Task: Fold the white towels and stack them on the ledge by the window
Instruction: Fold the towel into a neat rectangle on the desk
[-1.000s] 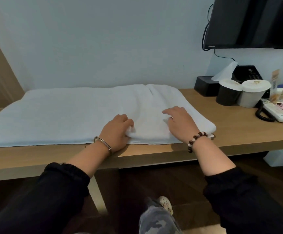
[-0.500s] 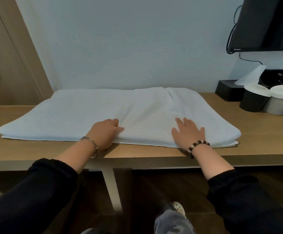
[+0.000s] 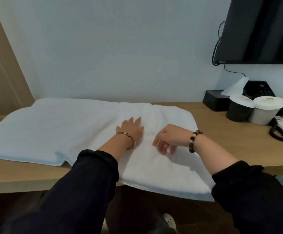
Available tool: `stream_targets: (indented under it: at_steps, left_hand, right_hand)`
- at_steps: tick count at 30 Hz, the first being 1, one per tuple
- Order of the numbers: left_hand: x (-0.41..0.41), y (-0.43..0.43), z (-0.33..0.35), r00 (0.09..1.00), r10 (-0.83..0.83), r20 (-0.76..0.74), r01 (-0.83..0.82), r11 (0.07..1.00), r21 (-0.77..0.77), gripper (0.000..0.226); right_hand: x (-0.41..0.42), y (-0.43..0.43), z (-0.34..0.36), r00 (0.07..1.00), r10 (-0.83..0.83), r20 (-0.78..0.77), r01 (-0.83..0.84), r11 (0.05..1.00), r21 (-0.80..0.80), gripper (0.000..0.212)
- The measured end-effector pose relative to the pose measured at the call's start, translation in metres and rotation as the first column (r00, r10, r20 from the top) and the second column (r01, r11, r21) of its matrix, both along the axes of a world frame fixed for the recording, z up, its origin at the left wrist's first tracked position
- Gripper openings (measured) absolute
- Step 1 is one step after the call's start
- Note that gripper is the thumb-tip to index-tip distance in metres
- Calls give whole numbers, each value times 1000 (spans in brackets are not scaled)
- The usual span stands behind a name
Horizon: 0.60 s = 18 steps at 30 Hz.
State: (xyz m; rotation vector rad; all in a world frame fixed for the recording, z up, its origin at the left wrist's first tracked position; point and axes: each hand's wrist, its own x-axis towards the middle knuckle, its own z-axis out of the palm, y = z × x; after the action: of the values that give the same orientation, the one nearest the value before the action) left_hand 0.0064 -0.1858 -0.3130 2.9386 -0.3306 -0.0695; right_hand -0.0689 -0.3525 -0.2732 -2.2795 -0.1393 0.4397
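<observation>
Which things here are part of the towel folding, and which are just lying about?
In the job: white towel, left hand flat on it, right hand over it, desk underneath.
Just lying about: tissue box, black cup, white cup, telephone, television on the wall.

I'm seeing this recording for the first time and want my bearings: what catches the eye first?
A big white towel covers most of the wooden desk, its near right corner hanging over the front edge. Both hands sit on its middle: the left hand lies flat, the right hand beside it has blurred, bent fingers. A dark wall screen fills the upper right, above two lidded cups.
</observation>
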Motion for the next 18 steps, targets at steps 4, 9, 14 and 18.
stream_targets:
  at_steps: [4,9,14,18]
  left_hand:
    - [7,-9,-25,1000,19,-20,-17,996,84,58]
    - [6,-9,-33,998,10,69,-15,997,69,58]
    - [9,-9,-35,996,14,92,-18,999,35,57]
    - [10,-8,-39,994,33,100,-36,999,24,57]
  right_hand:
    - [52,-33,0,855,-313,413,322,945,50,25]
    - [121,-80,-10,827,-283,486,457,842,-287,34]
    - [148,-98,-25,853,-302,425,451,837,-310,46]
    - [146,-118,-19,713,-304,631,630,673,-388,46]
